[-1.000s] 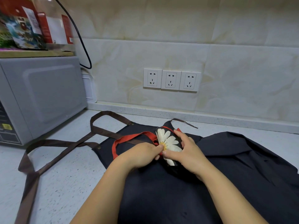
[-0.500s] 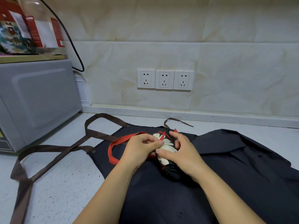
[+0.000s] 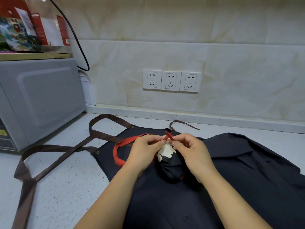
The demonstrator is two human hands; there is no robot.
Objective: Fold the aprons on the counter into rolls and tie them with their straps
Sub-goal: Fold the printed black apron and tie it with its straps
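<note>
Head view: the roll (image 3: pixel 170 164) lies on a spread dark apron (image 3: pixel 247 171) on the speckled counter (image 3: pixel 66 187). Its long axis runs almost straight away from the person, and the far end shows a white daisy print. Both hands meet over that far end. The left hand (image 3: pixel 145 151) and right hand (image 3: pixel 191 152) each pinch an end of the red strap (image 3: pixel 130 139) between thumb and forefinger, the other fingers curled. The two ends cross just above the roll, between the fingertips, equally near both hands. The strap's slack loops out flat to the left. The roll looks like soft, matte, bunched cloth, likely to loosen if the knot is not drawn down against it. The flat brown straps (image 3: pixel 54 156) trail left.
</note>
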